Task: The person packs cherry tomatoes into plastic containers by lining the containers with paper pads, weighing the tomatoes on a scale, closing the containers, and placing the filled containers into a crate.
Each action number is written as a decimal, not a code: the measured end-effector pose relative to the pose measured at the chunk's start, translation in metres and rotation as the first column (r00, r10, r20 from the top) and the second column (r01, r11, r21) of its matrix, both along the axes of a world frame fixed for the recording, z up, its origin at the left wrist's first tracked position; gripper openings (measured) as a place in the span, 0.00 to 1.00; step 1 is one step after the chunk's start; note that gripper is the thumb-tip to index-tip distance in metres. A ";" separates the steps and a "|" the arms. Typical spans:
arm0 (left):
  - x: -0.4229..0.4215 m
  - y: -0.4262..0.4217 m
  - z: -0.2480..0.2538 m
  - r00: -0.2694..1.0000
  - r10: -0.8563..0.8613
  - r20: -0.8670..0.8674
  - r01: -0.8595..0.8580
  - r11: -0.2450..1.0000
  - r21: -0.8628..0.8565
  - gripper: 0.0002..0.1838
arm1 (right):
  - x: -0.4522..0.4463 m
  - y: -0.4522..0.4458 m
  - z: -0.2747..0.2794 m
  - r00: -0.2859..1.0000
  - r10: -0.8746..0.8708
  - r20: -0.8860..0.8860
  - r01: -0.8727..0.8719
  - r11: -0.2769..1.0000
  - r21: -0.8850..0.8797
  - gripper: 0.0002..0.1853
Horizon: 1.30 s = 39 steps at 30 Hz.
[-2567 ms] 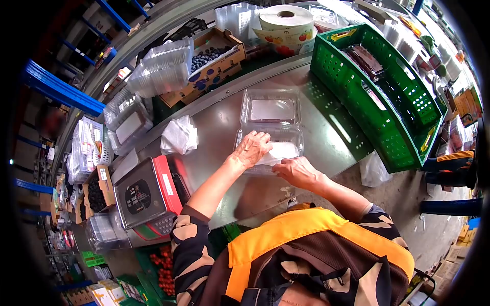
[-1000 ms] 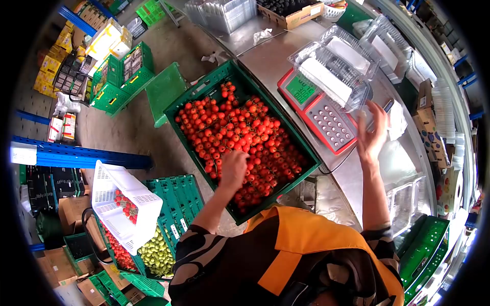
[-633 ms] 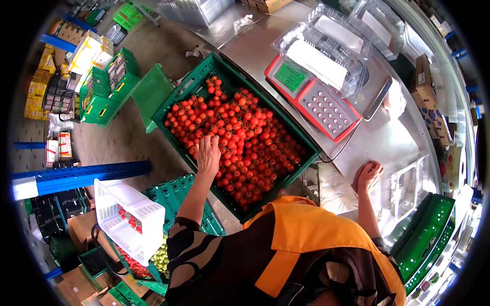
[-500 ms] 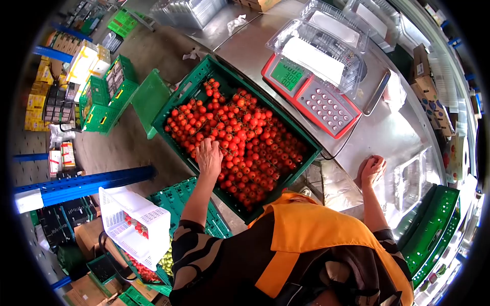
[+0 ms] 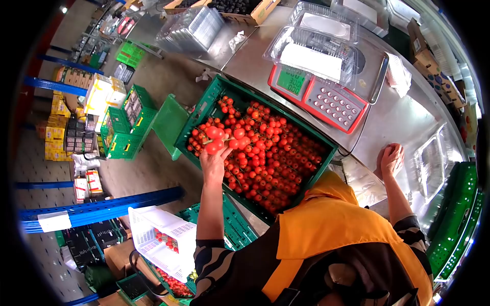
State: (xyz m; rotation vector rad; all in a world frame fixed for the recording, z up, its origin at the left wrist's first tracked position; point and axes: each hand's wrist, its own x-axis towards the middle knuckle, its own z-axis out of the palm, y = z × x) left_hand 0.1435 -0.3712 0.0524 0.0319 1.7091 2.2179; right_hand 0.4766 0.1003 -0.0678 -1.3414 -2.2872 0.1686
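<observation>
My left hand [image 5: 212, 166] is raised over the left side of a green crate [image 5: 185, 133], with its fingers closed on a small vine cluster of cherry tomatoes [image 5: 215, 147]. Many more red cherry tomatoes [image 5: 275, 153] on stems lie in the crate below. On the steel table [image 5: 408, 120] rests my right hand [image 5: 392, 160], its fingers curled in a loose fist with nothing seen in it. A clear plastic punnet [image 5: 429, 166] lies just to its right. Beyond the crate stands a red scale [image 5: 332, 106] with a lit green display.
Clear plastic boxes [image 5: 312, 57] sit on the scale. A stack of clear punnets [image 5: 190, 29] is at the back. Lower left, a white basket [image 5: 148, 224] holding tomatoes tilts beside a blue beam [image 5: 107, 206]. Green crates [image 5: 454, 219] stand at the right.
My left hand, earlier down on the tomatoes, has come up with a cluster in its fingers. My right hand stays curled on the table. The view has shifted, so everything appears further right.
</observation>
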 end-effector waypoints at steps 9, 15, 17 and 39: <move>-0.023 0.048 0.055 0.996 -0.079 0.049 0.068 0.980 0.186 0.17 | -0.004 -0.002 0.003 0.999 -0.029 0.028 0.029 1.000 0.004 0.07; -0.033 0.076 0.088 0.991 -0.136 -0.011 0.134 0.962 0.239 0.17 | -0.007 -0.005 0.009 0.998 -0.050 0.028 0.050 0.999 -0.004 0.06; -0.037 0.091 0.105 0.991 -0.127 -0.048 0.135 0.957 0.258 0.17 | -0.006 -0.006 0.011 0.998 -0.051 0.022 0.052 0.998 -0.021 0.06; -0.079 0.333 0.116 0.264 -0.663 -0.701 0.014 0.729 -0.684 0.10 | -0.002 -0.006 0.016 0.999 -0.019 -0.026 0.018 1.000 -0.019 0.06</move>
